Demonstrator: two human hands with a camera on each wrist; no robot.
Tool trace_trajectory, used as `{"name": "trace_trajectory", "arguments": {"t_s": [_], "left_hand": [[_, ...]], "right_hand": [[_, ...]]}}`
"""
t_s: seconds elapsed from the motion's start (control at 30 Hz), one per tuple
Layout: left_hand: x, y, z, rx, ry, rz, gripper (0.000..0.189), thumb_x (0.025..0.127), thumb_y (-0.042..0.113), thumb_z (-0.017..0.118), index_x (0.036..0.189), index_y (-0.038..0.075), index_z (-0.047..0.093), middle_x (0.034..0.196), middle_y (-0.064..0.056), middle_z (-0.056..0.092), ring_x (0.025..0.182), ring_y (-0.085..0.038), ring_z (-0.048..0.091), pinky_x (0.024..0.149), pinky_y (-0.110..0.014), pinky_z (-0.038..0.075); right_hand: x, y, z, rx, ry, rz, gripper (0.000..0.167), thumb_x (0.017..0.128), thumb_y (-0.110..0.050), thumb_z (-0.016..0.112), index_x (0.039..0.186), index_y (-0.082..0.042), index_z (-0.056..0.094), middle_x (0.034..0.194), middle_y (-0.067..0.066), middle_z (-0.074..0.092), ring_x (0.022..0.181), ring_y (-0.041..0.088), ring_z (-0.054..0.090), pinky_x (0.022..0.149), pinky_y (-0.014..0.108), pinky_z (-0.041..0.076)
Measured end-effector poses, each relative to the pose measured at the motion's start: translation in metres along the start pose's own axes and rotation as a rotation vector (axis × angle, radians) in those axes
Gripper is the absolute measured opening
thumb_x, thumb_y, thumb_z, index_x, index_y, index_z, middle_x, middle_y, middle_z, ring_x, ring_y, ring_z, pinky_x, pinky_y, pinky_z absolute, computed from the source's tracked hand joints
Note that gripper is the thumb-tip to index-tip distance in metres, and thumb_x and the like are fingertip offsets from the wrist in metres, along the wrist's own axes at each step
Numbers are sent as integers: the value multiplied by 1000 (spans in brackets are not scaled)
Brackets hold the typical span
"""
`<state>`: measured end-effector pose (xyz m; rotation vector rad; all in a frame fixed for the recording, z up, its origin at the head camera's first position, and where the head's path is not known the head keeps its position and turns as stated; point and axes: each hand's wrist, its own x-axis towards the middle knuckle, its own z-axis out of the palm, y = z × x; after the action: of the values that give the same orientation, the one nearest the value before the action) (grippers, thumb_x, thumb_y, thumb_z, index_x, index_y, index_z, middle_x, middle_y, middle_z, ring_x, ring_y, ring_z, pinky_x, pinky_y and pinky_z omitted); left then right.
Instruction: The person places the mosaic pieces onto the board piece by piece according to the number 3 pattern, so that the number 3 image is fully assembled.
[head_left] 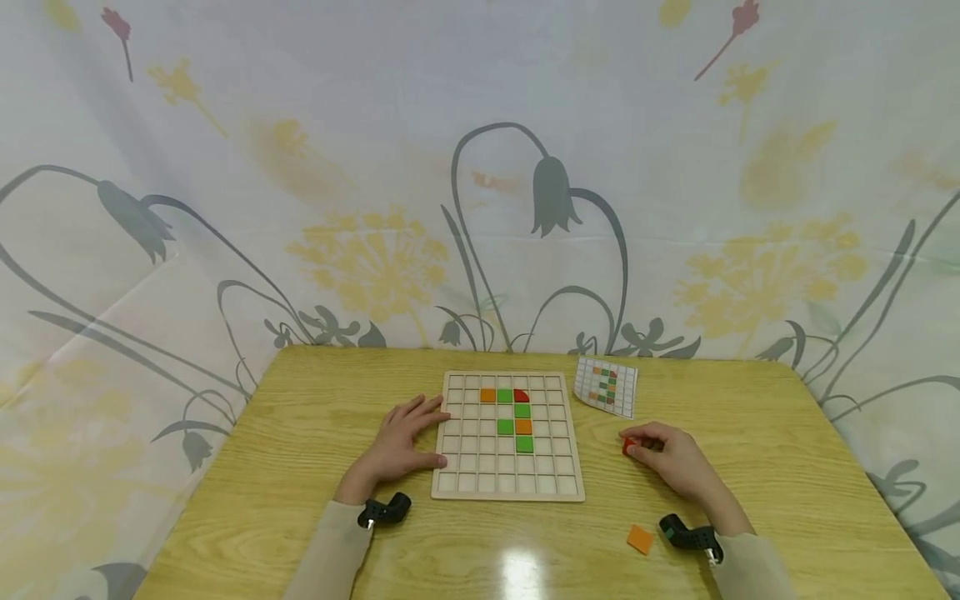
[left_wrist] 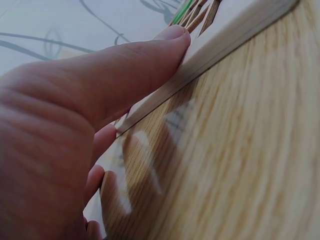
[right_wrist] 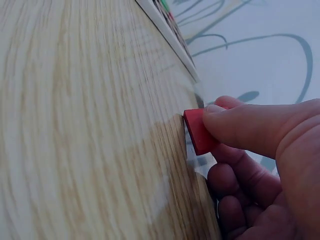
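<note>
My right hand (head_left: 670, 457) pinches a small red tile (right_wrist: 197, 131) between thumb and fingers, just over the table to the right of the board. In the head view the red tile (head_left: 627, 447) is partly covered by the fingers. The wooden grid board (head_left: 461, 462) carries several green, orange and red tiles in its squares. One red tile (head_left: 521, 396) with a rounded corner ends the top row of tiles. My left hand (head_left: 399, 442) rests at the board's left edge, its fingers spread and the thumb (left_wrist: 145, 62) against the rim.
Behind the right hand lies a slightly curled pattern card (head_left: 606, 387) printed with a grid of coloured squares. A loose orange tile (head_left: 640, 539) is on the wooden table (head_left: 300, 417) near the right wrist. A flowered cloth (head_left: 375, 167) hangs behind the table.
</note>
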<state>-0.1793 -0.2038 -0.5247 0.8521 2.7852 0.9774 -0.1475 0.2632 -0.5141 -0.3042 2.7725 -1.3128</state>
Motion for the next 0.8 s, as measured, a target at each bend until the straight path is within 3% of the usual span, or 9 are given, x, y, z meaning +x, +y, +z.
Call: {"name": "trace_trajectory", "arguments": {"t_s": [0.6, 0.8], "left_hand": [[-1, 2, -2, -7, -7, -10, 67, 85, 41, 78, 143, 14, 56, 160, -7, 32, 149, -38, 16, 113, -64, 7], [-1, 0, -2, 2, -4, -6, 68, 85, 41, 78, 143, 14, 56, 160, -8, 32, 149, -38, 17, 113, -64, 8]], "right_hand": [[1, -18, 5, -8, -20, -76, 18, 93, -11, 71, 111, -8, 74, 107, 5, 69, 88, 14, 62, 72, 28, 52], [7, -25, 13, -7, -39, -85, 19, 91, -10, 73, 110, -7, 73, 101, 3, 68, 86, 15, 63, 72, 28, 53]]}}
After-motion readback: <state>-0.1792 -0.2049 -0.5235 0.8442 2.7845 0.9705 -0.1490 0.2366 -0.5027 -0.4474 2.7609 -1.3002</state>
